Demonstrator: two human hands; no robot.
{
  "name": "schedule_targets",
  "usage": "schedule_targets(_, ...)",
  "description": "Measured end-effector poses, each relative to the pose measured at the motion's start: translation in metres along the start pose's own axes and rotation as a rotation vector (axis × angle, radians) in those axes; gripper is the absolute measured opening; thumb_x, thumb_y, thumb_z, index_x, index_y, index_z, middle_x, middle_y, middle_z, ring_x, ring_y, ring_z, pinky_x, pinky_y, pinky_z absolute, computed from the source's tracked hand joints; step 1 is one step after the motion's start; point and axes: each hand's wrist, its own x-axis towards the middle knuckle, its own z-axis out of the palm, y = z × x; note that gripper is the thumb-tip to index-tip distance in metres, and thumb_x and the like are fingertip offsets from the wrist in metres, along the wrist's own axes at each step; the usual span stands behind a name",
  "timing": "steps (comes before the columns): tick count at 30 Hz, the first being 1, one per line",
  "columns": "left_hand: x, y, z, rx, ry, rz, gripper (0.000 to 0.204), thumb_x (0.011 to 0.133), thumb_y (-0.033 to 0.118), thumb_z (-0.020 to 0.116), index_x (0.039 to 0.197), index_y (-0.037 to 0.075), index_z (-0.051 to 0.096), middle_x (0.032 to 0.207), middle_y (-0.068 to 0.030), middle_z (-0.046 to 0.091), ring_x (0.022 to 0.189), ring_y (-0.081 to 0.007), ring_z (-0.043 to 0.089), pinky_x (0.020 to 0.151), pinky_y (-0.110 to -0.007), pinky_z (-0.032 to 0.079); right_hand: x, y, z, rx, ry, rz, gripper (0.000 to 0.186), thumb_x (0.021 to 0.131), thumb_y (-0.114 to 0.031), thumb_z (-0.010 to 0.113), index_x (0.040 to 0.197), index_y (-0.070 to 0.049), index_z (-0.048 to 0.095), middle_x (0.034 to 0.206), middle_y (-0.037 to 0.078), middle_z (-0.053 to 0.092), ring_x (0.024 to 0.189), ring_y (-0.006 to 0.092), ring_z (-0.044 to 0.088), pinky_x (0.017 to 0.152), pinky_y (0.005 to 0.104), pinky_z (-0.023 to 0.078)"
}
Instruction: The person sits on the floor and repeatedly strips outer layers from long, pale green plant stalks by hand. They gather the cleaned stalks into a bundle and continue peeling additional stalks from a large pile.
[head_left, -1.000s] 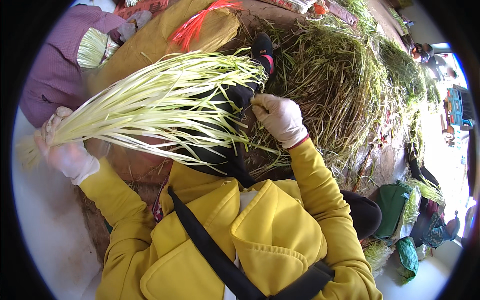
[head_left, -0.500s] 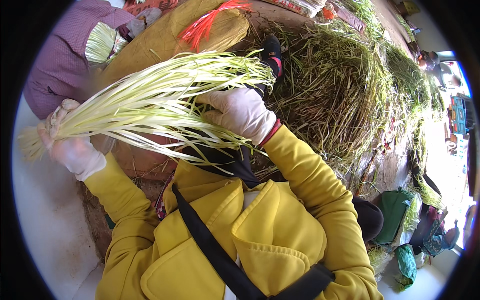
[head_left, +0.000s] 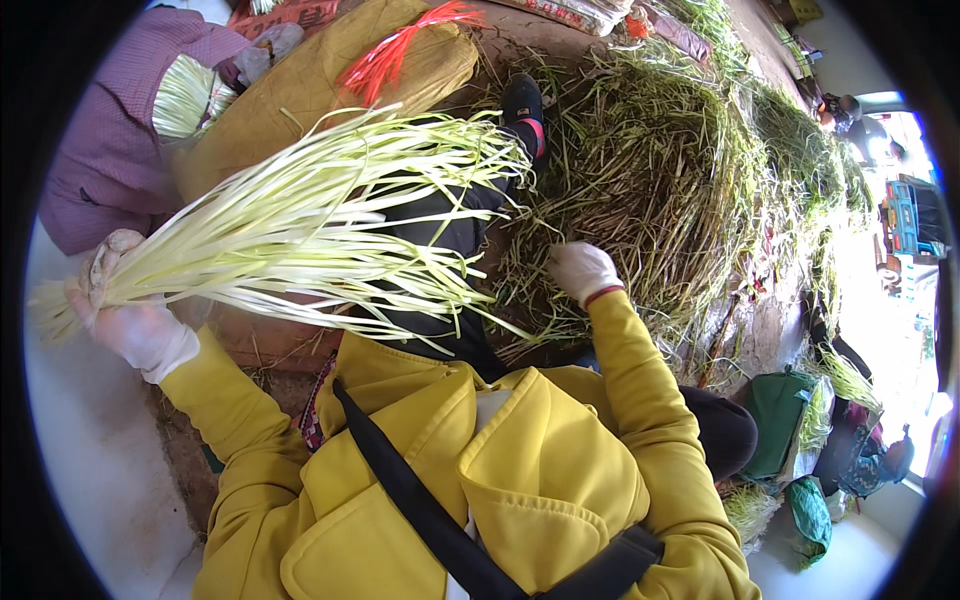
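Note:
A bunch of long, pale yellow-green garlic chives (head_left: 290, 215) fans out across the left and middle of the view. My gloved left hand (head_left: 130, 310) is closed around its whitish base end, and the loose leaf tips spread to the right over my leg. Away from the bunch, my gloved right hand (head_left: 585, 272) is at the near left edge of a heap of leaf scraps (head_left: 670, 190). Its fingers are curled in; what they hold, if anything, is too small to tell.
At the far left sits a person in a purple checked garment (head_left: 100, 150), near another chive bunch (head_left: 185, 98). Red ties (head_left: 400, 55) lie on a yellow-brown sack (head_left: 300, 100). My shoe (head_left: 522, 105) rests beside the heap. A green bag (head_left: 780, 425) stands at the right.
My right hand has left the chives and moved right and down to the scrap heap. My left hand still grips the bunch, whose leaves now hang more spread.

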Motion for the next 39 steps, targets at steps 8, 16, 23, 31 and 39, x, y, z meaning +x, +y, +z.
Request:
schedule_targets(8, 0.004, 0.004, 0.004, -0.123, -0.133, -0.084, 0.039, 0.093, 0.036, 0.04, 0.064, 0.01, 0.041, 0.063, -0.0034, 0.045, 0.07, -0.0218, 0.046, 0.083, -0.039, 0.042, -0.022, -0.038, -0.05, 0.497, 0.63, -0.582, 0.048, 0.081, -0.022, 0.07, 0.127, -0.02, 0.058, 0.096, 0.01, 0.069, 0.078, 0.0256, 0.068, 0.071, 0.0345, 0.055)
schedule_targets(16, -0.014, 0.003, 0.021, 0.242, 0.072, 0.071, 0.045, 0.096, 0.038, 0.032, 0.065, 0.007, 0.044, 0.062, -0.0055, 0.047, 0.072, -0.0236, 0.049, 0.082, -0.041, 0.044, 0.009, -0.05, -0.018, 0.172, 0.406, -0.485, 0.021, 0.087, -0.028, 0.057, 0.093, -0.011, 0.068, 0.077, 0.013, 0.066, 0.075, 0.0315, 0.066, 0.064, 0.0412, 0.052)
schedule_targets(23, 0.007, 0.011, -0.002, 0.075, -0.061, 0.055, 0.045, 0.095, 0.039, 0.034, 0.065, 0.007, 0.046, 0.061, -0.0065, 0.049, 0.071, -0.0252, 0.05, 0.083, -0.042, 0.044, 0.008, 0.01, 0.005, 0.043, -0.057, 0.059, 0.033, 0.087, -0.028, 0.059, 0.112, -0.009, 0.065, 0.099, 0.015, 0.069, 0.094, 0.0307, 0.067, 0.081, 0.0401, 0.053)
schedule_targets(31, 0.006, 0.012, 0.001, 0.199, -0.087, 0.081, 0.046, 0.095, 0.04, 0.034, 0.066, 0.007, 0.049, 0.066, -0.0067, 0.052, 0.077, -0.0243, 0.052, 0.085, -0.042, 0.044, -0.008, -0.054, -0.002, 0.521, 0.114, -0.429, 0.069, 0.083, -0.016, 0.071, 0.143, -0.007, 0.037, 0.106, 0.017, 0.068, 0.091, 0.0225, 0.067, 0.084, 0.0331, 0.051)
schedule_targets(39, 0.03, 0.037, -0.061, 1.215, -0.168, 0.701, 0.043, 0.1, 0.038, 0.026, 0.087, 0.006, 0.051, 0.095, -0.0068, 0.057, 0.093, -0.0229, 0.054, 0.093, -0.04, 0.044, 0.019, -0.017, 0.04, 0.468, 0.264, -0.304, 0.011, 0.08, -0.013, 0.06, 0.086, -0.009, 0.068, 0.075, 0.014, 0.066, 0.067, 0.0347, 0.062, 0.06, 0.0371, 0.052)
